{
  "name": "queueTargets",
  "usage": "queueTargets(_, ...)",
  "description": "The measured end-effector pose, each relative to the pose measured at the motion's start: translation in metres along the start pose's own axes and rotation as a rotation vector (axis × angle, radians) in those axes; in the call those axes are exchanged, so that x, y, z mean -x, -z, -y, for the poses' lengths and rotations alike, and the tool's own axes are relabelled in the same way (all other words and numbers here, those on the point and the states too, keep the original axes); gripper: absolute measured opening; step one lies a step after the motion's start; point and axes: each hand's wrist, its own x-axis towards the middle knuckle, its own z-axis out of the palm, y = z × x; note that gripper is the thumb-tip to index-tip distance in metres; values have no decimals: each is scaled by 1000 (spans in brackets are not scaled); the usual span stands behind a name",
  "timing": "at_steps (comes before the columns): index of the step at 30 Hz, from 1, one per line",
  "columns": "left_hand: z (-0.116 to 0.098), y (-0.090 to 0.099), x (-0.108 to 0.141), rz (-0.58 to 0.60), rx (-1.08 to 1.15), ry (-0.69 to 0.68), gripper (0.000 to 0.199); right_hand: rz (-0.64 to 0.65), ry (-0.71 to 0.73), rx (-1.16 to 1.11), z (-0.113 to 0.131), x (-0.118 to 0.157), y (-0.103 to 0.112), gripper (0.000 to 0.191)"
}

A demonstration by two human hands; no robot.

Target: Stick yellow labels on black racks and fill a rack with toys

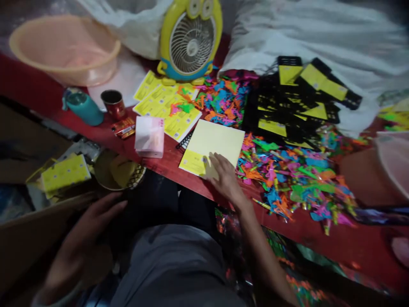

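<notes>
Your right hand [225, 177] is on the pale yellow card [219, 138], mid-frame, fingers a bit spread and slightly bent; they look laid on top, no grip visible (blurry, so contact pressure: can't tell). Your left hand [99, 219], lower left of the frame, is loose, fingers extended, nothing seen in it.

For handling: go light and flat with the fingertips, since a hard press could crease the card or skid it on the red table [351, 245]. Mind its right edge, right up against the colorful plastic pieces [297, 175]; a sideways shove would probably drag some along. A second hand on the opposite edge would steady it better.

Position: the card lies under your right fingers, its printed yellow band toward the lower left and your hand over the lower right part. It's well apart from your left hand, up and to the right of it in frame. That left hand is off the table, just below the round container [99, 170]. The pinkish-white stack [149, 136] sits left of the card, not touching; the black cards [277, 104] are upper right.
</notes>
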Motion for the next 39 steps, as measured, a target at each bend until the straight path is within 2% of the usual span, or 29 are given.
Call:
queueTargets(1, -19, -22, -4, 61, 106, -32, 67, 37, 25, 8, -1, 4, 1, 62)
queueTargets(2, -35, -42, -7, 141, 376, 1, 72, 52, 43, 19, -1, 9, 1, 62)
queueTargets(4, -56, -76, -10, 174, 702, 45, 68, 58, 73, 45, -2, 17, 0, 57)
queueTargets(6, -66, -96, -12, 150, 879, 52, 61, 57, 94, 59, -4, 22, -4, 57)
queueTargets(8, -70, -106, -13, 119, 914, 40, 57, 43, 90, 39, -9, 21, -7, 63)
queueTargets(11, -78, -113, -17, 111, 864, 26, 59, -49, 4, -43, -20, 8, -7, 63)
queueTargets(16, -106, -133, -29, 109, 803, -42, 59, -366, -225, -199, -38, -26, 16, 49)
queueTargets(18, -120, -139, -35, 100, 788, -56, 58, -452, -205, -244, -37, -32, 28, 49)
queueTargets(20, -133, -142, -41, 75, 762, -110, 55, -493, -92, -254, -29, -31, 36, 53)
queueTargets(24, -157, -135, -53, -21, 780, -296, 46, -408, 207, -204, -4, -11, 33, 64)
queueTargets(27, -167, -127, -66, 55, 889, -272, 56, -287, 313, -152, 4, 10, 20, 69)
queueTargets(31, -165, -124, -87, 108, 923, -213, 38, -103, 277, -146, -2, 33, 9, 70)
queueTargets(34, -159, -128, -95, 107, 926, -183, 36, -25, 237, -250, -1, 38, 14, 67)
queueTargets(36, -156, -133, -95, 105, 918, -177, 37, -57, 194, -357, 7, 31, 21, 63)
queueTargets(39, -157, -137, -91, 105, 899, -201, 35, -210, 102, -491, 24, 7, 21, 39)
